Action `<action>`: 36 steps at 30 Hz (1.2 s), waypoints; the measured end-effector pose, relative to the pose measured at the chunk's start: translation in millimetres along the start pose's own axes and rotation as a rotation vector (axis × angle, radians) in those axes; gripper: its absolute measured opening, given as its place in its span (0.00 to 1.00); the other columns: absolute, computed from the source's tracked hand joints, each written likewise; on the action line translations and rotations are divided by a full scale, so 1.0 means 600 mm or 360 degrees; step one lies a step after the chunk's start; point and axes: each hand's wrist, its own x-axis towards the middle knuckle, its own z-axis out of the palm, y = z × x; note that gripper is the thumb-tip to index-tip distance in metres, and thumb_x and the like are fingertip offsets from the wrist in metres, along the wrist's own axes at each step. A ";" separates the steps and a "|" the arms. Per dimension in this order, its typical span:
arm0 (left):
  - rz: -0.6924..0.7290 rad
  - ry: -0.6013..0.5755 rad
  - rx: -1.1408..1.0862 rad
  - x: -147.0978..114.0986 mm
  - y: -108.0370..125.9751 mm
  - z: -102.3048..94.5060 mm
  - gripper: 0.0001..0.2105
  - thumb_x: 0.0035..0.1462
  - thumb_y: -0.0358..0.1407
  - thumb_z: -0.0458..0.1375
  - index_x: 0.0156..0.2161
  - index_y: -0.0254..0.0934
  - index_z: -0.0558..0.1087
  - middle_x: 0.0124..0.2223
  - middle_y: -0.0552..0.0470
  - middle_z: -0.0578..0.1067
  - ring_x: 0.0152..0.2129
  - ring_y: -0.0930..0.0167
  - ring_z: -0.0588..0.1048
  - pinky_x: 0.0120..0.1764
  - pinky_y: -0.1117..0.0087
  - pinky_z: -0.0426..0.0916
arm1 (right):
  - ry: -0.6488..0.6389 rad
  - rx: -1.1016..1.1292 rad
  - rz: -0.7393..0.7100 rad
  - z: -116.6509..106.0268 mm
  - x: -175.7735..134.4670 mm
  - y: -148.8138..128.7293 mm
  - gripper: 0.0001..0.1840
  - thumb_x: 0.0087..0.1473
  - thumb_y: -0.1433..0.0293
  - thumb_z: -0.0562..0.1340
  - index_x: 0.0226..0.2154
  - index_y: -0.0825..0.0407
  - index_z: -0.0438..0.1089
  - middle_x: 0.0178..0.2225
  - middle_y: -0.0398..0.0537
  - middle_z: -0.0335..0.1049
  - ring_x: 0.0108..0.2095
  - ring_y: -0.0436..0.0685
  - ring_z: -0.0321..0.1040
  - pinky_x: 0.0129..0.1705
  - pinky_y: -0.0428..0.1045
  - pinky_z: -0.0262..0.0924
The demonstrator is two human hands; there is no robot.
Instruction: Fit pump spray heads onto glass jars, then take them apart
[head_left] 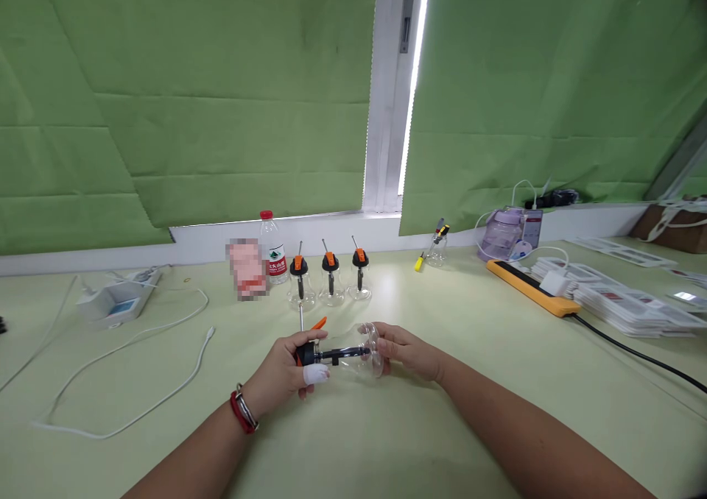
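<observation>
A clear bottle [353,352] with a black and orange pump head, a thin metal spout and a dark inner tube lies on its side between my hands. My left hand [298,370] is wrapped round the pump head, its thumb covered in a white wrap. At the other end, the fingers of my right hand [401,348] grip the bottle's wide base. Just beyond stand three similar bottles, upright in a row: the left one [301,289], the middle one [331,285] and the right one [360,282].
Behind stands a red-capped water bottle [273,252] beside a blurred pink item [248,269]. Left lie a white power strip [124,296] and cable [182,377]. Right are a yellow-handled tool [420,262], a purple jug [501,234], an orange power strip [530,289] and stacked white cards [624,304].
</observation>
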 end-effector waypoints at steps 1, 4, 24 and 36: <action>0.0001 0.0007 0.0000 0.000 0.001 0.000 0.31 0.41 0.38 0.67 0.53 0.35 0.65 0.23 0.59 0.69 0.15 0.76 0.68 0.16 0.74 0.66 | -0.0002 0.0003 -0.0023 0.000 -0.001 -0.001 0.34 0.52 0.51 0.58 0.55 0.52 0.54 0.42 0.54 0.64 0.32 0.52 0.67 0.30 0.48 0.60; 0.0013 0.0040 0.0008 0.001 0.002 -0.001 0.31 0.41 0.38 0.66 0.52 0.35 0.65 0.23 0.59 0.69 0.15 0.76 0.68 0.15 0.74 0.66 | -0.0021 -0.0011 -0.0136 -0.001 -0.005 -0.006 0.40 0.48 0.56 0.64 0.59 0.43 0.46 0.54 0.55 0.52 0.41 0.54 0.65 0.38 0.50 0.61; -0.0014 0.0010 0.0020 -0.002 0.003 0.003 0.31 0.42 0.39 0.66 0.53 0.35 0.64 0.23 0.60 0.67 0.15 0.75 0.68 0.16 0.74 0.66 | 0.0011 0.0124 -0.0045 0.006 -0.004 -0.003 0.31 0.48 0.58 0.63 0.53 0.46 0.55 0.42 0.47 0.59 0.29 0.47 0.59 0.28 0.45 0.58; -0.0011 0.0038 0.0112 -0.004 0.004 0.007 0.35 0.40 0.41 0.66 0.54 0.32 0.63 0.21 0.61 0.65 0.15 0.75 0.67 0.17 0.73 0.66 | 0.0092 0.0123 0.0061 0.010 0.000 0.001 0.27 0.51 0.58 0.58 0.52 0.48 0.57 0.35 0.43 0.62 0.20 0.45 0.59 0.21 0.43 0.51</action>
